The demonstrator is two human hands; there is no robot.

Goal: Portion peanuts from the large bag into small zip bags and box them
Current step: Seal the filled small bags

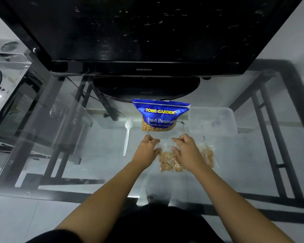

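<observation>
A blue bag of salted peanuts (159, 115) stands upright on the glass table, just beyond my hands. A small clear zip bag with peanuts (167, 160) lies flat in front of it. My left hand (146, 149) pinches the left end of its top edge and my right hand (186, 149) pinches the right end. A second small zip bag with peanuts (208, 155) lies to the right, partly hidden by my right wrist. A clear plastic box (212, 121) sits to the right of the blue bag.
A white plastic spoon (127, 135) lies left of the blue bag. A black television (144, 37) on its stand (146, 88) fills the far side of the glass table (77, 137). A clear case (9, 67) stands at the left.
</observation>
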